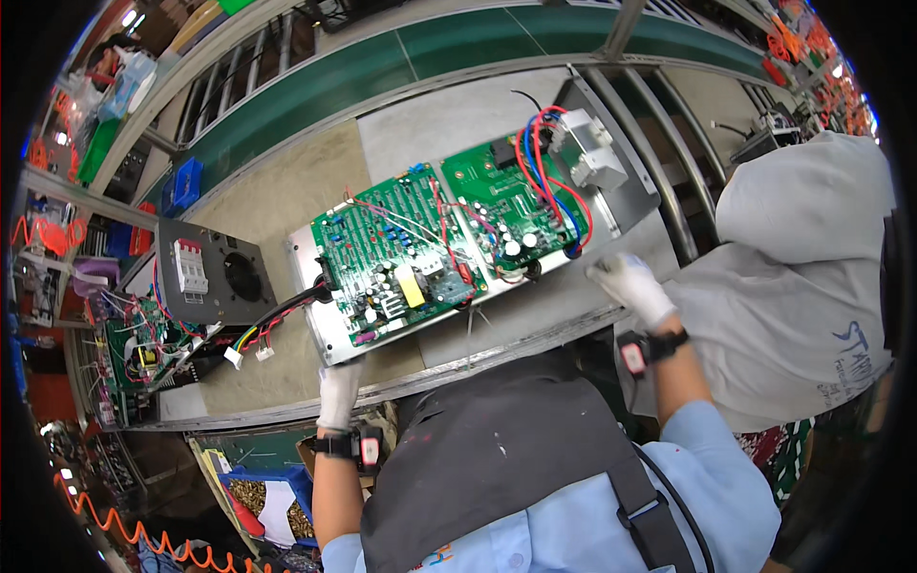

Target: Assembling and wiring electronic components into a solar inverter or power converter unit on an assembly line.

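Gloved in white, the left hand (339, 393) meets the near left corner of the metal panel (304, 256); its fingertips are out of sight there, so I cannot tell whether they pinch the edge. The right hand (632, 286) is half curled just beside the panel's near right side; whether it grips anything, I cannot tell.

For steady handling, I would keep both hands on bare metal, never on the parts, and share the load between the two ends so that the panel stays level. The loose cable (287, 307) off the left end could snag, so it seems wise to keep its white plug (234, 357) clear of the edge.

The panel lies on the counter (396, 143) in front of the person, aslant, its right end farther away. It carries two green boards side by side: the left board (368, 239) is densely packed and has a yellow block (410, 286) near its front, while the right board (478, 186) is barer. Thick red and blue wires (528, 162) arch over the right end, beside a pale bracket (589, 143) and an upright grey plate (626, 191).
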### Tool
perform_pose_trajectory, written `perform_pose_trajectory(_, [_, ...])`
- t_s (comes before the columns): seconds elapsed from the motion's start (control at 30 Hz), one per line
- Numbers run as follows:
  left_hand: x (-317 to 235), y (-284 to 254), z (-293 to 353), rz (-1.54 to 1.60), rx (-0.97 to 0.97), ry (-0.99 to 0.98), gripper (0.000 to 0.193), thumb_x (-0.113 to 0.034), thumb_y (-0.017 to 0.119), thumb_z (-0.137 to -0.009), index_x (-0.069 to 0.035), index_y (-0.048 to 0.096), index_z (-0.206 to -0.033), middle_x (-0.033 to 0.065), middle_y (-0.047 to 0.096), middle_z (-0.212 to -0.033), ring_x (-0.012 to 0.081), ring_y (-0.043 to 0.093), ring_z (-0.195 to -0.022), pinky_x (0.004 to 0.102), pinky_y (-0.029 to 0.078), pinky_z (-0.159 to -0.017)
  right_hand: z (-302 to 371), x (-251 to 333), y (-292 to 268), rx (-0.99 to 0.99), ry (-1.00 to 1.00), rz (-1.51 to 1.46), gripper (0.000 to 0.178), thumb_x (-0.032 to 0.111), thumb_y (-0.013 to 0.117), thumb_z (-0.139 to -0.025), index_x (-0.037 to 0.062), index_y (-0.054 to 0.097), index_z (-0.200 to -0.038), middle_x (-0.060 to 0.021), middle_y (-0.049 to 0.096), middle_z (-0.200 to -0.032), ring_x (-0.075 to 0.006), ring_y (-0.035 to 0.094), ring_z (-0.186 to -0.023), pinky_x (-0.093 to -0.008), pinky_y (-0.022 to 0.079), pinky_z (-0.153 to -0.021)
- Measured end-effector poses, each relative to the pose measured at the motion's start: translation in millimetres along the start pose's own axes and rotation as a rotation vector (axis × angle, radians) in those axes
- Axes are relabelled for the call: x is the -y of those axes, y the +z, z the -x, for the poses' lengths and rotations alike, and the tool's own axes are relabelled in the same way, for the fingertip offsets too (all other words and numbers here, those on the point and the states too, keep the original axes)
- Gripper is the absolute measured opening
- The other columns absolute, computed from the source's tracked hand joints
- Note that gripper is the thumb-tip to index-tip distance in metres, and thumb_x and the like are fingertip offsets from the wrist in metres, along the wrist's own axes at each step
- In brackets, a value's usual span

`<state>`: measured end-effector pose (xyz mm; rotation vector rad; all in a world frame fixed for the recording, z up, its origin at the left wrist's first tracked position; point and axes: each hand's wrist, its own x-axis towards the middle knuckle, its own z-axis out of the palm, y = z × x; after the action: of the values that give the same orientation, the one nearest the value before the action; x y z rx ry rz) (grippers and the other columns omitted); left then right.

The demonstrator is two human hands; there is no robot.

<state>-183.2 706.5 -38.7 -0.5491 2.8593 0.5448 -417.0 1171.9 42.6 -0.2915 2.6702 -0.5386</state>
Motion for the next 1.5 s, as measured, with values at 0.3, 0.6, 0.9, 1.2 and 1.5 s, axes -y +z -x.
perform_pose_trajectory(0.3, [-236.9,-186.5,-3.6,0.973,0.268,0.048,0.056,-0.024,0.063,-0.087,0.002,0.043,-0.133,0.0118,0.065,-0.104,0.013,0.063,-0.079,0.0269,0.051,-0.065,-8.5,161.2,-78.2,-0.364,-0.778,-0.002,0.051,0.027,0.07,-0.077,0.002,0.057,-0.12,-0.0178,0.066,-0.098,-0.0338,0.061,-0.095,-0.0439,0.044,-0.091])
perform_pose_trajectory(0.6, [-228.7,-163.2,-25.6,1.385,0.432,-0.048,0.05,-0.028,0.066,-0.09,0.001,0.049,-0.127,0.0027,0.063,-0.086,0.0047,0.057,-0.062,0.0158,0.043,-0.053,-32.0,184.7,-58.6,-0.301,-0.8,-0.135,0.029,0.025,0.066,-0.077,0.0099,0.067,-0.101,-0.0095,0.064,-0.087,-0.029,0.061,-0.09,-0.0424,0.044,-0.086])
perform_pose_trajectory(0.9, [-198.0,-180.0,-93.9,0.106,-0.484,0.458,0.036,-0.006,0.053,-0.081,-0.01,0.063,-0.115,0.0161,0.058,-0.123,0.0342,0.052,-0.117,0.0463,0.039,-0.099,-60.6,238.8,-46.5,-0.033,-0.776,0.127,0.02,0.022,0.066,-0.078,0.0028,0.067,-0.085,-0.0113,0.064,-0.079,-0.0258,0.063,-0.078,-0.0386,0.048,-0.075])
perform_pose_trajectory(1.2, [-205.1,-226.5,-120.1,-0.327,-0.292,0.636,0.008,-0.015,0.065,-0.078,-0.011,0.067,-0.085,0.0082,0.064,-0.09,0.0281,0.058,-0.102,0.0514,0.028,-0.108,-56.7,188.2,-110.2,-0.131,-0.647,-0.579,0.024,0.02,0.057,-0.09,-0.0014,0.065,-0.098,-0.0039,0.062,-0.075,-0.0105,0.056,-0.069,-0.0253,0.047,-0.063])
perform_pose_trajectory(1.5, [-188.8,-195.0,-154.9,-0.643,-0.388,0.546,0.015,-0.01,0.058,-0.08,-0.011,0.068,-0.091,0.0096,0.064,-0.094,0.0272,0.061,-0.099,0.0479,0.034,-0.106,-52.2,239.5,-45.5,-0.074,-0.795,0.162,0.032,0.031,0.063,-0.081,0.0039,0.068,-0.097,-0.0185,0.067,-0.093,-0.0317,0.065,-0.087,-0.0428,0.046,-0.084])
